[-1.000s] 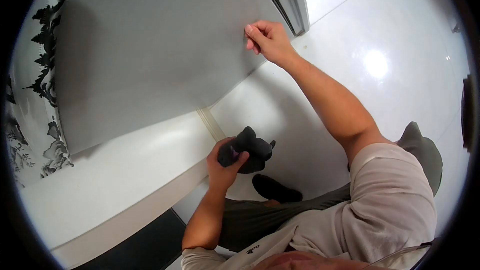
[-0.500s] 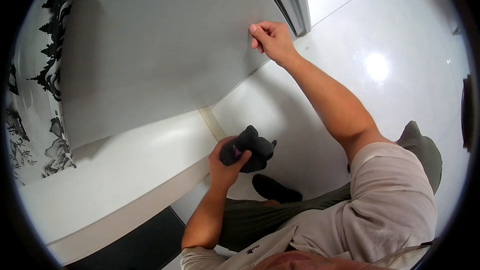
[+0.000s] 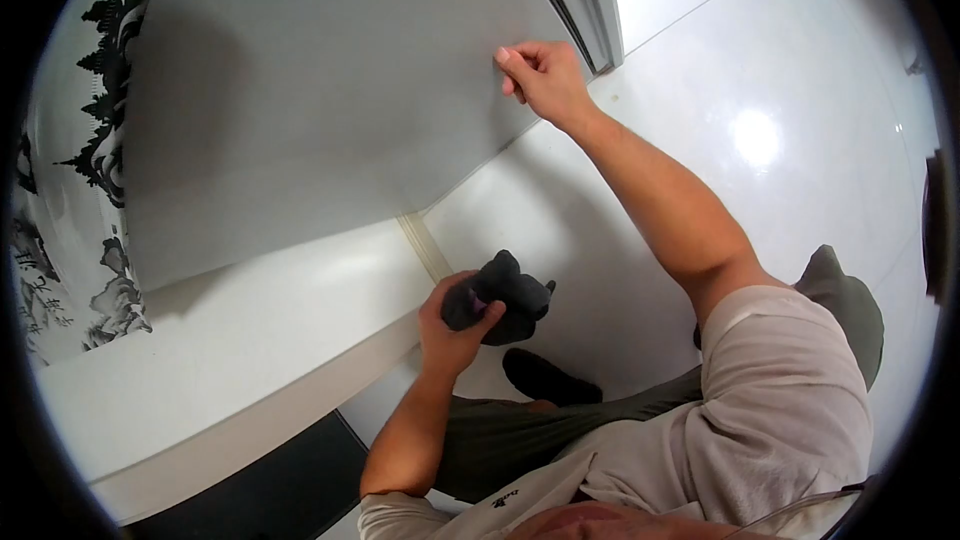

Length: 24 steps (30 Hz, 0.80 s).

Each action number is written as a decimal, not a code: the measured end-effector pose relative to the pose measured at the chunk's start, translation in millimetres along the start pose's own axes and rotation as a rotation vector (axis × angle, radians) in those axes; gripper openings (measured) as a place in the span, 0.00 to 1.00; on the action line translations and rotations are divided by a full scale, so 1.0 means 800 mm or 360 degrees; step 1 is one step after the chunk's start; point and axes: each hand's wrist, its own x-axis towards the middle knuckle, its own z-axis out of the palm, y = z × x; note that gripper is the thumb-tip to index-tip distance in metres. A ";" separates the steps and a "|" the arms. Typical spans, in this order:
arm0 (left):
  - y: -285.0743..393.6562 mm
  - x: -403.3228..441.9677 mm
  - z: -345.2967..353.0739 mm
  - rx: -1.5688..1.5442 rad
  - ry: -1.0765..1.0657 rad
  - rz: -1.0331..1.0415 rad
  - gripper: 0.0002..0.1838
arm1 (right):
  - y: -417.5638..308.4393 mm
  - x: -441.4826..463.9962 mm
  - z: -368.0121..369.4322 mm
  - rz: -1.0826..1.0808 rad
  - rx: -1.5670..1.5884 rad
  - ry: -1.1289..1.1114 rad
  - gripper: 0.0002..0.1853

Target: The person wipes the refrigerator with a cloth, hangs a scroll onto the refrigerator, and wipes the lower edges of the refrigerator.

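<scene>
My left hand [image 3: 452, 330] is closed around a bunched dark grey cloth [image 3: 515, 295], low in the middle of the view. A small purple patch shows between its folds, near my thumb. The exact kind of cloth item cannot be made out. Higher up, my right hand [image 3: 545, 78] is held out in front of a large grey panel [image 3: 330, 90], near its right end. Its fingers are curled in and the thumb presses towards the index finger. Whatever may be between them is hidden.
Along the panel's foot runs a white ledge [image 3: 250, 340]. A white cover with black landscape print [image 3: 85, 180] hangs at the far left. A grey frame [image 3: 600, 10] edges the panel at right. Glossy white floor tiles [image 3: 760, 60] and a black shoe [image 3: 550, 377] lie below.
Both hands stay nearly where they were, the dark cloth still in my left hand. A shadow on the panel beside the printed cover has grown wider.
</scene>
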 end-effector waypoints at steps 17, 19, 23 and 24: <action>0.005 0.002 0.039 0.0037 0.0072 -0.0035 0.22 | -0.021 0.006 0.000 -0.0408 -0.0062 -0.0007 0.14; 0.007 0.003 0.039 0.0063 0.0078 -0.0033 0.22 | -0.018 0.008 0.002 -0.0452 -0.0138 0.0021 0.13; 0.010 0.007 0.039 0.0032 0.0091 -0.0060 0.23 | -0.018 0.017 0.009 -0.0466 -0.0204 0.0027 0.13; 0.011 0.007 0.037 0.0010 0.0089 -0.0077 0.23 | -0.024 0.018 0.011 -0.0453 -0.0181 0.0015 0.14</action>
